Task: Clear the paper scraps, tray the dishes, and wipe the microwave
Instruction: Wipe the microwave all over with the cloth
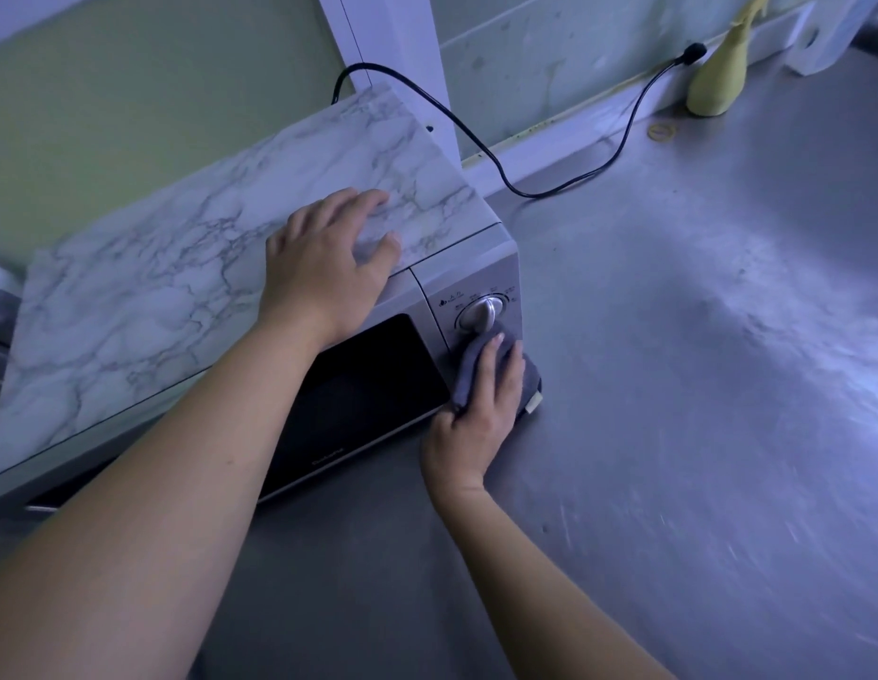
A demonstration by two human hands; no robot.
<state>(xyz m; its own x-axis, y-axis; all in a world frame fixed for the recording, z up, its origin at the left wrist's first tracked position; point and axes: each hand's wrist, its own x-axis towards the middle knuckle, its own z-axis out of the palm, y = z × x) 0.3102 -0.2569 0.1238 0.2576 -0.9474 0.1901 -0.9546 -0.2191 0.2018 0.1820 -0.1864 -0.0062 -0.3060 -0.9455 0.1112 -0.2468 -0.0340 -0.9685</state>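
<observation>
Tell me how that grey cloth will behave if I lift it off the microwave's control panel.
Probably floppy: the grey cloth bunches and folds where the right hand holds it against the microwave. Likely light for its size, since it looks thin. Its soft, matte surface should grip rather than slip.

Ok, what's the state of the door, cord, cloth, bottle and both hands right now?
Microwave door: closed.
Power cord: plugged in at the wall.
Cloth: bunched, pressed against the control panel under the dial.
Spray bottle: upright by the wall.
Left hand: flat on the microwave top.
Right hand: holds the cloth.
</observation>
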